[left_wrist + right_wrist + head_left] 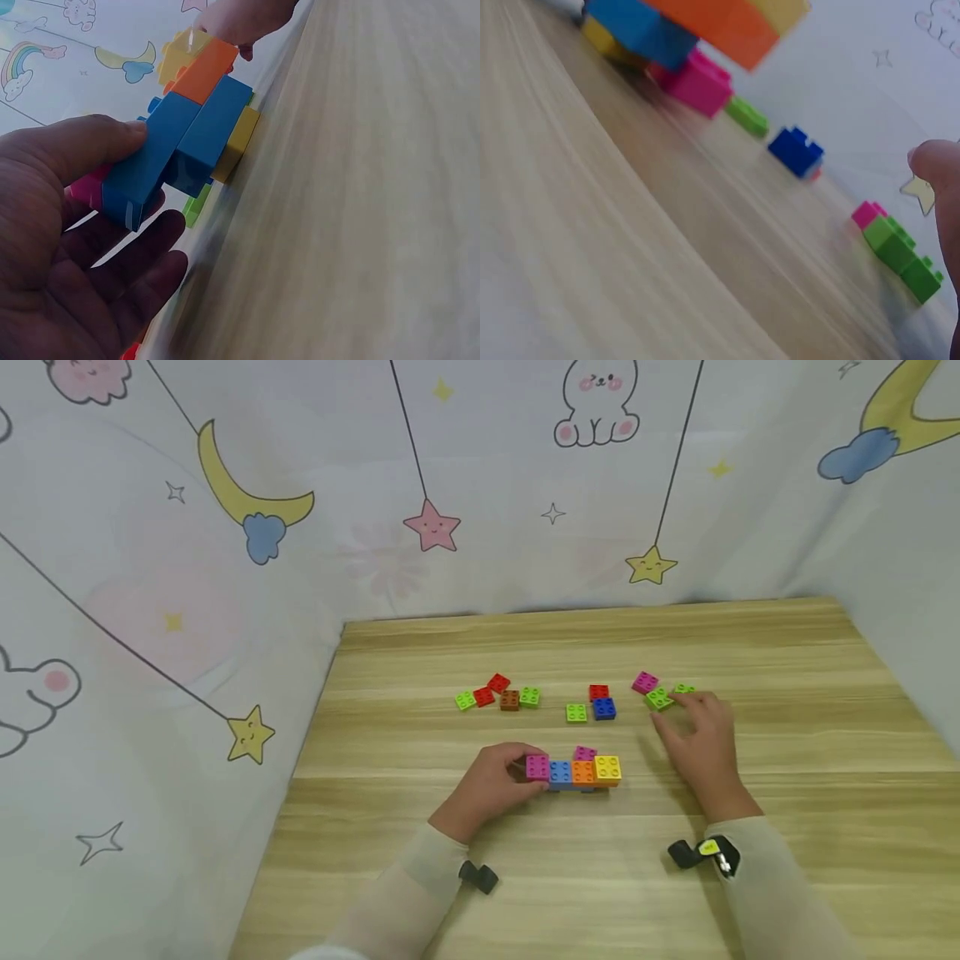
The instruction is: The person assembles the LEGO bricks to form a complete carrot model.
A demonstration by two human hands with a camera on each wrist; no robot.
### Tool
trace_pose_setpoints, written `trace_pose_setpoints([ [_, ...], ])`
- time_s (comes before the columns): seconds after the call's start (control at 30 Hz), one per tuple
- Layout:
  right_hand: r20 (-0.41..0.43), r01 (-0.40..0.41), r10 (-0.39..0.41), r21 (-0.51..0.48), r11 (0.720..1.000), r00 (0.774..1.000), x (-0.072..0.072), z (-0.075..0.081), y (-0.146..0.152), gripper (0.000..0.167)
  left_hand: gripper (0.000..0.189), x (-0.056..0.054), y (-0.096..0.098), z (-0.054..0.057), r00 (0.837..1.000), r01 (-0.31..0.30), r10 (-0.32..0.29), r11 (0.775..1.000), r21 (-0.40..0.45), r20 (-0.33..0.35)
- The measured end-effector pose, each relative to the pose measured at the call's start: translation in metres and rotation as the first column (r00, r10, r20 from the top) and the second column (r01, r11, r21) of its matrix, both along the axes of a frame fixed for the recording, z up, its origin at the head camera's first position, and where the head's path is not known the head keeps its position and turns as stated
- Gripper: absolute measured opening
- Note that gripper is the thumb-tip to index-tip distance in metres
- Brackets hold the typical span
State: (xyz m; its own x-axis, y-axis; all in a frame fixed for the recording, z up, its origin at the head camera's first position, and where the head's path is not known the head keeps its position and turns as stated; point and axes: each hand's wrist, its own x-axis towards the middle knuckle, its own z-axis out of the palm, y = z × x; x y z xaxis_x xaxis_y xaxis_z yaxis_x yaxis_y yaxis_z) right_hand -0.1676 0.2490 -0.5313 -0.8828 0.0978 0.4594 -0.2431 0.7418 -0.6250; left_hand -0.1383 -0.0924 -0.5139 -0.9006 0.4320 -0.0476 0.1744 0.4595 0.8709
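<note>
My left hand (491, 785) holds one end of a built row of toy building bricks (146, 154), thumb on a blue brick. Along its top run a pink brick (537, 766), a blue one (560, 772), an orange one (582, 772) and a raised yellow one (607, 767). Under the row another blue brick (210, 131) and a yellow brick (238, 146) show in the left wrist view. My right hand (701, 743) reaches over the table, thumb and fingers apart, fingertips right by a light green brick (657, 698). A second green brick (683, 689) is partly hidden behind the fingers.
A magenta brick (645, 682) lies beside the green ones. A dark blue brick (603, 708), a red one (598, 692) and a green one (576, 713) sit mid-table. Several loose bricks lie farther left, including a brown one (509, 700). A printed curtain (495, 577) borders the wooden table (825, 760).
</note>
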Motion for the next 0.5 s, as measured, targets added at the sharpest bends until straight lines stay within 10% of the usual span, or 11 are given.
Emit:
trace_pose_setpoints([
  [0.5,0.122,0.074,-0.106,0.246,0.967,0.987,-0.029,-0.005,0.019,0.044,0.032,-0.001,-0.001,-0.006,1.0,0.007,-0.007,1.0,-0.002,-0.02],
])
